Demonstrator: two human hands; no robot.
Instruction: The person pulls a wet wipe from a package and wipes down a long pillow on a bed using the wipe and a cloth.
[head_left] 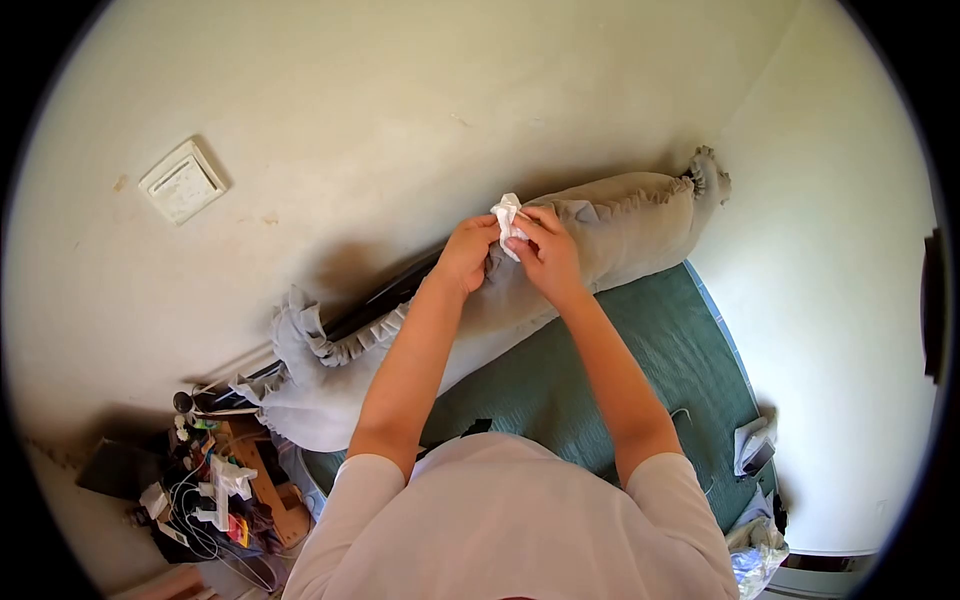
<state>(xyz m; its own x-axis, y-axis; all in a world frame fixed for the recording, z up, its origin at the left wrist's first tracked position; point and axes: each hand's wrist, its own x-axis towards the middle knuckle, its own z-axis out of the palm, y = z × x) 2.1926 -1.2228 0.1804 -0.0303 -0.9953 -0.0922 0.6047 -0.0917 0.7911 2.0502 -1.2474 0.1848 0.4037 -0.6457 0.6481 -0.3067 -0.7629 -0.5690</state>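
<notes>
A crumpled white tissue [509, 212] is held up between my two hands, in front of the padded headboard. My left hand [468, 254] has its fingers closed at the tissue's left side. From the right, my right hand [550, 255] pinches the tissue with thumb and fingers. Behind and below both hands runs the headboard's grey fabric cover [630, 225] with ruffled edges. Part of the tissue is hidden by my fingers.
A green bed surface [650, 340] spreads below the headboard. At the lower left, a wooden stand [265, 480] carries cables and clutter. A light switch [184, 182] is on the wall. Folded cloth [754, 445] and a plastic bag [757, 555] lie at the right edge.
</notes>
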